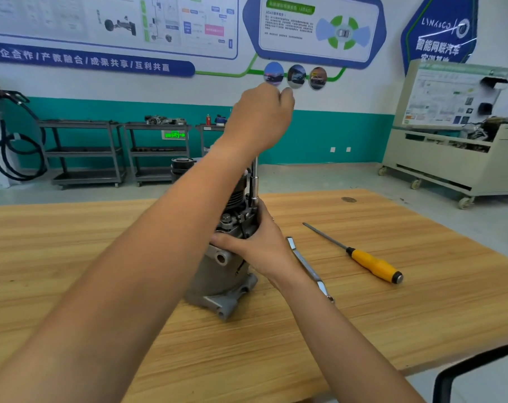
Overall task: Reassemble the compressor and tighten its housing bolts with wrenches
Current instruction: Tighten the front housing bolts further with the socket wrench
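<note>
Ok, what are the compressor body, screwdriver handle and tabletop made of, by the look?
The compressor body looks like dull grey cast metal, probably aluminium; the screwdriver handle glossy yellow plastic with a black end cap; the tabletop light wood-grain, possibly laminate.

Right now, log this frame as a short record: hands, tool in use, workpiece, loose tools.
left hand: grips the top of the socket driver, raised above the compressor
right hand: holds the compressor near its top
compressor: upright on the wooden table
socket driver: vertical, lower end at the compressor's top
loose tools: wrench and yellow-handled screwdriver, on the table right of the compressor
</note>
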Tool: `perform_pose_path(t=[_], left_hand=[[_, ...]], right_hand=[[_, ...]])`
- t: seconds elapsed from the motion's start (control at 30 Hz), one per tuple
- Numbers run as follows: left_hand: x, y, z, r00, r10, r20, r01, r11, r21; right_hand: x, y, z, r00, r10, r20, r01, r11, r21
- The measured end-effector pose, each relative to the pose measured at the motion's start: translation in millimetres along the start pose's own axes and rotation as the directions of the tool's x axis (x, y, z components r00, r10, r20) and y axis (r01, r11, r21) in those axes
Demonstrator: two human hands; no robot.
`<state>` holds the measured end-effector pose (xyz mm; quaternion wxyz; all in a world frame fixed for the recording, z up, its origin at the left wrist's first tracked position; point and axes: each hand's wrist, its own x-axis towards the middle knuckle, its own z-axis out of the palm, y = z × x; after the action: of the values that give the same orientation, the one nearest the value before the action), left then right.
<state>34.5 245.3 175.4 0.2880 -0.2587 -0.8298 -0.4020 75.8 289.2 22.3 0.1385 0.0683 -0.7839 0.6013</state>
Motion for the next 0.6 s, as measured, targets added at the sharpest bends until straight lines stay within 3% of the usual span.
perform_pose_path(t=[0.1, 0.2, 0.3, 0.43, 0.6], left_hand=[[-3.8, 6.4, 12.8, 0.987, -0.089, -0.137, 0.097, 0.994, 0.049], [-3.7, 6.2, 21.1, 0.97, -0.103, -0.222, 0.086, 0.993, -0.085], [0.0, -1.0, 18.4, 0.973, -0.087, -0.215, 0.041, 0.977, -0.207], [6.8, -9.2, 10.1, 0.986, -0.12, -0.116, 0.072, 0.933, -0.353], [5.7, -19.0, -8.4, 0.969, -0.052, 0.241, 0.196, 0.757, -0.624]], right_hand=[[1.2, -0.8, 3.3, 0.999, 0.05, 0.002, -0.05, 0.997, -0.055], [2.2, -1.6, 3.3, 0.997, 0.079, -0.005, -0.079, 0.992, -0.099], [0.7, 0.5, 1.7, 0.997, 0.073, -0.009, -0.074, 0.996, -0.045], [0.9, 4.0, 1.0, 0.999, 0.048, -0.005, -0.048, 0.998, 0.032], [2.9, 6.4, 0.9, 0.999, 0.043, -0.008, -0.043, 0.999, 0.034]])
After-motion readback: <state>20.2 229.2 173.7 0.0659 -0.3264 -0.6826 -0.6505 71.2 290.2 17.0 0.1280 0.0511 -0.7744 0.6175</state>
